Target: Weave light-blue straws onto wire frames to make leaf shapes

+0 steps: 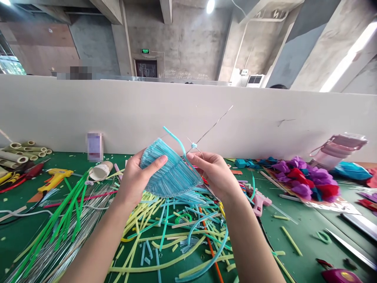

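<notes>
My left hand (135,179) is closed round a fan-shaped piece woven from light blue plastic tubes (169,169), thumb on its front face. My right hand (213,171) pinches the piece's right edge, where a thin metal wire (213,124) with a small blue bead (193,145) sticks up to the right. A curved blue tube (175,138) rises from the top of the piece. Both hands hold it above a heap of cut blue, yellow and green tubes (176,232) on the green table (300,232).
Long green tubes and a bundle of wires (64,224) lie at the left, beside a yellow glue gun (55,177) and bamboo pieces (20,151). A pink glue gun (260,200), purple and red paper flowers (306,179) and a pink bottle (338,147) are at the right. A white partition (188,114) stands behind.
</notes>
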Available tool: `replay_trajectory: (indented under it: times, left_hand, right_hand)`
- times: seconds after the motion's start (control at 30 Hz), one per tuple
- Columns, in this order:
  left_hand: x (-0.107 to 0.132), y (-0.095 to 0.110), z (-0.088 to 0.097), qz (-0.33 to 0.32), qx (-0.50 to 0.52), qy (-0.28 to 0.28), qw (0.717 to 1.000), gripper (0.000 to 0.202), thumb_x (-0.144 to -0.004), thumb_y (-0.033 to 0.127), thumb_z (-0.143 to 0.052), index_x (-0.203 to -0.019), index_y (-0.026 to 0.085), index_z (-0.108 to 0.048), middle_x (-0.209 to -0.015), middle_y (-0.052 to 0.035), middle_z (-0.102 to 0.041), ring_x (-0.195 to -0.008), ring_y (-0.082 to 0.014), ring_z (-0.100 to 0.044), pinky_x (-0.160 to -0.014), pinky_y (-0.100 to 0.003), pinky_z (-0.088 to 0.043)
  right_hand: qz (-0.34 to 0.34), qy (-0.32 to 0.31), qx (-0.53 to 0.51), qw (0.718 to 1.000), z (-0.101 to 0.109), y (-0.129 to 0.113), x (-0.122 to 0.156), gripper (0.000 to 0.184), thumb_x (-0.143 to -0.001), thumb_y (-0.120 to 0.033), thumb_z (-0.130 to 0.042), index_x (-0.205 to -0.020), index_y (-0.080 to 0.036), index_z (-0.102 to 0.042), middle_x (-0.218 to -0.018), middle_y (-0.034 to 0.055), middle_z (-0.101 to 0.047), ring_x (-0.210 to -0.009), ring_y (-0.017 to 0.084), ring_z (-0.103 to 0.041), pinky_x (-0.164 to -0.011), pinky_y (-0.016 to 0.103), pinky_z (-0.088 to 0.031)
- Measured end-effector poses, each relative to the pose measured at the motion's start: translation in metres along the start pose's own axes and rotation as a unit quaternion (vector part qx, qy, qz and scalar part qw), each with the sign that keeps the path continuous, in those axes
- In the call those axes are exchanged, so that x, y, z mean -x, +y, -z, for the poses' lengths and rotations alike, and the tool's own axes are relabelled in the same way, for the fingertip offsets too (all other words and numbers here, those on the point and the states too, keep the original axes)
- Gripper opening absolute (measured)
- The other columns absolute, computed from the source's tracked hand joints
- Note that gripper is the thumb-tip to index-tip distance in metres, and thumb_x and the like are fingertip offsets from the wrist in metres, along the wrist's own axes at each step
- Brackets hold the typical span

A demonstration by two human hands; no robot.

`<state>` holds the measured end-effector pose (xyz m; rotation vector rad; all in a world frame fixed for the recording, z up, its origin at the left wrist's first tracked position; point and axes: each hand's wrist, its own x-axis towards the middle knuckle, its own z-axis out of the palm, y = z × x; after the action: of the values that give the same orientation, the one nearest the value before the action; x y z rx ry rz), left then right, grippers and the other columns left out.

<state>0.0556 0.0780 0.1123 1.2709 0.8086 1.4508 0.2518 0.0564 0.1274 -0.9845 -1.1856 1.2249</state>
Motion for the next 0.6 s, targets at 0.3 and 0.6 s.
replay_trajectory:
  times: [0.3,0.6]
  left_hand:
    - [0.0025,-0.0003,-0.0012,-0.015,-0.017,-0.025,0.999,0.031,-0.073,0.036,-0.081,-0.098,0.02,-0.074,-0.092,-0.0058,-0.077,-0.082,-0.0214,-0.069,-0.075,-0.032,-0.057]
    - [-0.0007,-0.0056,-0.0019,0.029,0.008,-0.025,0.999,0.029,-0.066,0.033,-0.087,-0.09,0.022,-0.075,-0.082,-0.0006,-0.075,-0.072,-0.0169,-0.067,-0.069,-0.028,-0.057]
  right_hand:
    - [-0.003,0.006,0.005,1.0,-0.0038,0.0069,-0.0045,0.029,-0.066,-0.04,-0.083,-0.081,-0.017,-0.073,-0.072,0.0003,-0.065,-0.061,0.012,-0.055,-0.058,0.027,-0.041]
    - [-0.005,0.013,0.019,1.0,-0.0044,0.007,-0.006,0.025,-0.063,-0.034,-0.083,-0.071,-0.016,-0.069,-0.064,-0.0015,-0.058,-0.058,0.011,-0.049,-0.055,0.026,-0.035]
